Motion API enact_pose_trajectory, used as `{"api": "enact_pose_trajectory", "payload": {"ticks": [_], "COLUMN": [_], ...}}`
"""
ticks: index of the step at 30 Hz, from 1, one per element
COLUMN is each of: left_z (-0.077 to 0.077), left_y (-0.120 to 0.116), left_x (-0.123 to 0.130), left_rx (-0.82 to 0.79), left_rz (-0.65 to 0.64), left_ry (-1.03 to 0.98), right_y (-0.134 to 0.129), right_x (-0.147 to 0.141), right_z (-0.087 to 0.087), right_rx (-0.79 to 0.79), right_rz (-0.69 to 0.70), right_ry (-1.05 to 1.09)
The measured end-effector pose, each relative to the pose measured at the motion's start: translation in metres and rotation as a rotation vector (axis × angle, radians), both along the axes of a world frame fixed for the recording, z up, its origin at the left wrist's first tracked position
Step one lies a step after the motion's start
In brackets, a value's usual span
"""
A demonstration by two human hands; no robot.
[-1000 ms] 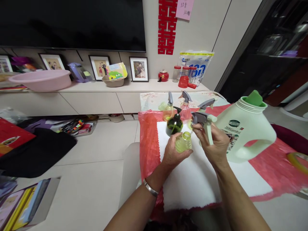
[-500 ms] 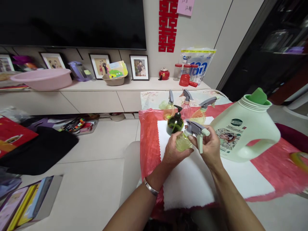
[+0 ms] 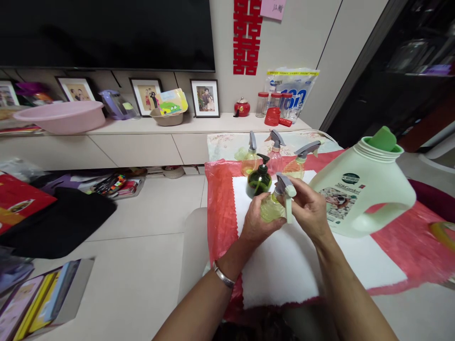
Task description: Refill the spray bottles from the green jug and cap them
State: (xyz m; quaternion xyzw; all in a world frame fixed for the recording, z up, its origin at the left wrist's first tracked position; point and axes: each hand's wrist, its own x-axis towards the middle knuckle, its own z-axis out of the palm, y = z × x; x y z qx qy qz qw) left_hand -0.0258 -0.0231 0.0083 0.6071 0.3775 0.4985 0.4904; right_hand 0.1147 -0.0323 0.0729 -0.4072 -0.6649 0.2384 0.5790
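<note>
My left hand (image 3: 256,219) is wrapped around the clear yellow-green body of a spray bottle (image 3: 270,210). At its neck, my right hand (image 3: 308,204) grips the grey spray head (image 3: 283,183), whose pale trigger points down towards me. Part of the right fingers is hidden behind the head. Just beyond sits a dark green pump bottle (image 3: 259,183) with a black top. Behind it stand a yellow spray bottle (image 3: 249,163), a pink spray bottle (image 3: 275,160) and another yellowish spray bottle (image 3: 295,166). A large pale green jug (image 3: 355,189) stands right of my right hand.
A white cloth (image 3: 280,274) lies over red plastic sheeting (image 3: 222,203) on the table. Behind, a low cabinet (image 3: 142,147) holds photo frames, a pink basin (image 3: 64,116) and red-lidded jars (image 3: 262,105). A roll of tape (image 3: 444,234) lies at the right edge.
The spray head has turned on the bottle, its trigger swinging from the right towards me. My right fingers have shifted around it; my left hand keeps its hold.
</note>
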Motion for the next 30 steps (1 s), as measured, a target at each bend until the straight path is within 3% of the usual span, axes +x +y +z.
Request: {"api": "enact_pose_trajectory", "payload": {"ticks": [10, 15, 27, 30], "left_z": [0.001, 0.001, -0.008, -0.009], "left_y": [0.0, 0.0, 0.002, 0.001], "left_x": [-0.001, -0.001, 0.001, 0.001], "left_rx": [0.012, -0.006, 0.044, 0.047], "left_rz": [-0.019, -0.015, -0.007, -0.008], "left_ry": [0.033, 0.035, 0.041, 0.042], "right_y": [0.006, 0.011, 0.0, -0.003], "right_x": [0.01, 0.013, 0.008, 0.002], "right_z": [0.024, 0.03, 0.014, 0.006], "right_rx": [-0.105, -0.081, -0.078, -0.071], "right_rz": [0.089, 0.07, 0.109, 0.043], "right_ry": [-0.053, -0.068, -0.107, -0.062]}}
